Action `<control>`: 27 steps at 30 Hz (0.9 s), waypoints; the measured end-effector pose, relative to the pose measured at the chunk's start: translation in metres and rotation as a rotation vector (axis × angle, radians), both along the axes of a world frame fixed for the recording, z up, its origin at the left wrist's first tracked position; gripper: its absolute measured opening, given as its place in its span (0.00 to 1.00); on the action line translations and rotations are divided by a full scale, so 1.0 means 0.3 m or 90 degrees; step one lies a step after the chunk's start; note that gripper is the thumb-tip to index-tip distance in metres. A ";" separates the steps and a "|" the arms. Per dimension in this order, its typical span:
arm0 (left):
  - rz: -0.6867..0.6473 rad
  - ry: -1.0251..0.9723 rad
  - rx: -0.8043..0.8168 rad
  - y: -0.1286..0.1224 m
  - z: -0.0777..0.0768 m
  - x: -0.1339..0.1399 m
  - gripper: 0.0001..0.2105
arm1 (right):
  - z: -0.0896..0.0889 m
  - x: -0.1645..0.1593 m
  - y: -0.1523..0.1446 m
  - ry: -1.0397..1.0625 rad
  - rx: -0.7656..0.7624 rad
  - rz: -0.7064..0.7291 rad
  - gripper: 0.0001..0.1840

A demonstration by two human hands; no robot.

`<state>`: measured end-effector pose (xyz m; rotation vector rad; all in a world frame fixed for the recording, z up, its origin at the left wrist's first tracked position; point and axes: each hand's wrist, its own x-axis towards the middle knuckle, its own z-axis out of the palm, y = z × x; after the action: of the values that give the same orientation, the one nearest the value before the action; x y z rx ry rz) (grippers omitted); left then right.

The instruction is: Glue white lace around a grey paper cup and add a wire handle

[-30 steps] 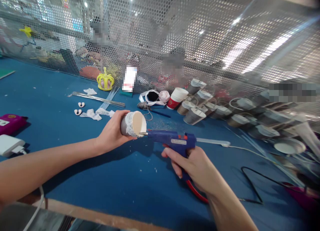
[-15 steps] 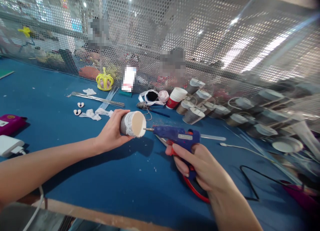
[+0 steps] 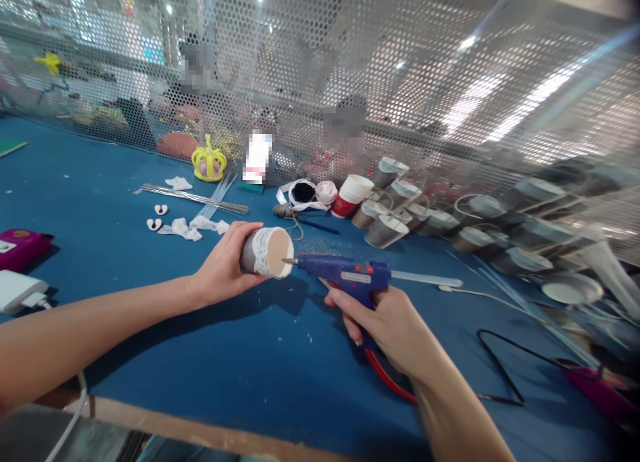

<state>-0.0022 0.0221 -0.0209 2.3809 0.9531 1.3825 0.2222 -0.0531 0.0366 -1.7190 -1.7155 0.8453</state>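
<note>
At the near edge of your blue tabletop (image 3: 200,382), a white cable (image 3: 75,415) hangs down on the left. A red loop (image 3: 387,377) shows below your right wrist, partly hidden. Your right hand (image 3: 383,319) is wrapped around the grip of a blue glue gun (image 3: 343,272), with a clear glue stick (image 3: 427,279) jutting from its back. Your left hand (image 3: 225,262) curls around a grey cup (image 3: 248,254) banded with white lace (image 3: 261,251). You have the cup raised over the middle of the tabletop, tipped sideways, its beige round end facing the gun. The nozzle (image 3: 290,261) is right at that end; you cannot tell whether it touches. Left of you sit a white charger (image 3: 23,290) and a purple case (image 3: 23,247). Past your left hand lie lace scraps (image 3: 183,230) and thin metal rods (image 3: 195,199). Farther off are stacked paper cups (image 3: 353,195), more grey cups (image 3: 386,231) to their right, and a yellow crown (image 3: 209,165) before the perforated screen (image 3: 280,69).
</note>
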 end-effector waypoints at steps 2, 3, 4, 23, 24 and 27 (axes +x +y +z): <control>-0.009 0.008 -0.004 -0.002 0.002 0.001 0.30 | 0.001 0.003 -0.001 0.005 0.018 0.003 0.19; -0.022 0.016 -0.006 -0.005 0.003 0.001 0.29 | 0.001 0.005 0.000 0.011 0.031 -0.002 0.19; -0.039 0.023 -0.008 -0.007 0.004 0.002 0.29 | 0.001 0.005 0.002 0.016 0.042 -0.008 0.19; -0.062 -0.008 -0.026 -0.010 0.004 0.001 0.33 | 0.011 -0.007 -0.006 0.157 -0.027 0.026 0.18; -0.086 -0.007 -0.046 -0.013 0.003 0.003 0.33 | 0.012 -0.009 -0.007 0.167 0.000 0.003 0.18; -0.173 -0.008 -0.158 -0.019 -0.001 0.004 0.30 | 0.016 -0.011 -0.009 0.164 0.046 -0.042 0.16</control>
<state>-0.0010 0.0164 -0.0211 2.2149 0.7170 1.1099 0.2189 -0.0557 0.0416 -1.5364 -1.4932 0.9189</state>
